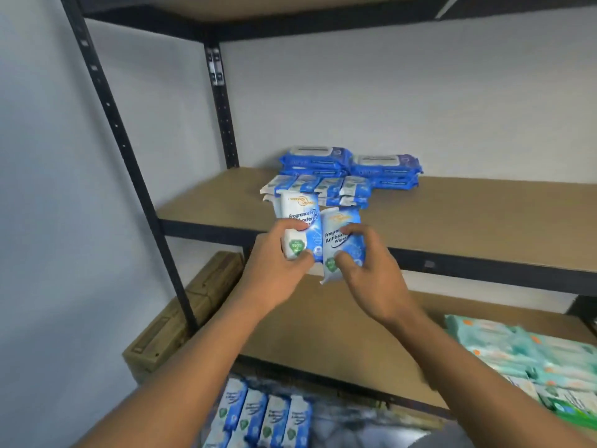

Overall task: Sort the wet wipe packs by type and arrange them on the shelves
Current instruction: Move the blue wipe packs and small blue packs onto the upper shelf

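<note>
Blue-and-white antibacterial wipe packs, one (298, 226) pinched in the left hand (277, 270), one (342, 244) gripped by the right hand (368, 270), hover mid-frame at the shelf (468, 221) edge, likely bound for the matching row (319, 189) just behind.

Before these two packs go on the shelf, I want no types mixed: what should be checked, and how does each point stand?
1. Left hand grips the left pack: ok.
2. Right hand grips the right pack: ok.
3. Both held packs are one type: both labels show antibacterial wipes wording, ok.
4. Row of small packs on the middle shelf matches them: same white and blue, print blurred, cannot tell.
5. Bare board is free beside the row: ok.
6. Dark blue packs are kept apart, stacked behind the row: ok.
</note>
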Demonstrator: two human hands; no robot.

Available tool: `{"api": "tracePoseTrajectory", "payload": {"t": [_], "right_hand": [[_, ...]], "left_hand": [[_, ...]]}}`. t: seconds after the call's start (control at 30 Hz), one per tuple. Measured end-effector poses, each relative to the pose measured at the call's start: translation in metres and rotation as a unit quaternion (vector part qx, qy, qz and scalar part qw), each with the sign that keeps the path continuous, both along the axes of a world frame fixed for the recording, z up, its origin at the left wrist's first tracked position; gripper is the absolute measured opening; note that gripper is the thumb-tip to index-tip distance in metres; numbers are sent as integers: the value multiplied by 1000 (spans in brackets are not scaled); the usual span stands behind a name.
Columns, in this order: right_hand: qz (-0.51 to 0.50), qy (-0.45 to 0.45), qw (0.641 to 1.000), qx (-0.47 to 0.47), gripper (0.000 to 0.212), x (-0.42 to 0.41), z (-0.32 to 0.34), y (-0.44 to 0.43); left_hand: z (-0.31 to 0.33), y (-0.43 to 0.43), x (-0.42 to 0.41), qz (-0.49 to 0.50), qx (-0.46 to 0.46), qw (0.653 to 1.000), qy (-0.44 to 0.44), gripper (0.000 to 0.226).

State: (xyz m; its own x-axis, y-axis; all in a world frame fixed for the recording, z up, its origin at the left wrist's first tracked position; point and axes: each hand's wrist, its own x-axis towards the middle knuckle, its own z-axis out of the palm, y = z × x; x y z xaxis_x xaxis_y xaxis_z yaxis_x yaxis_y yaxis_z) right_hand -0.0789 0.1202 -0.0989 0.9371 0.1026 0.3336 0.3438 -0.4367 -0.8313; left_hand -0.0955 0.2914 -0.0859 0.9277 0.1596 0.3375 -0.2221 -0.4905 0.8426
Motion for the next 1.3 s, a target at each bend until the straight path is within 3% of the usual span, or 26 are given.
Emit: {"api": "tracePoseTrajectory", "payload": {"t": [0.23,0.47,0.57,0.67,0.83,0.9,1.0,1.23,1.3], "right_hand": [[-20,37,999,-1,24,56,52,-49],[-78,87,992,-39,22,90,49,-116],[-87,109,987,-76,28,98,43,-130],[-76,124,979,-140,41,101,45,-140],[-17,129,983,-133,49,89,56,-155],[-29,110,969,-221,58,83,53,-158],[-96,53,946,-306,54,85,41,-153],[-122,29,936,-329,52,137,29,-142],[-122,33,938,-323,52,156,30,-141]], "left_hand": [[52,-37,58,-74,3,995,71,37],[52,-99,97,-148,7,974,174,33],[46,-114,101,-146,87,968,187,34],[42,-113,102,-132,190,959,164,45],[33,-102,100,-128,205,962,127,75],[26,-105,98,-103,260,954,105,72],[23,-112,99,-43,326,943,47,54],[23,-124,140,-9,373,928,15,50],[26,-126,157,3,439,898,-25,47]]}}
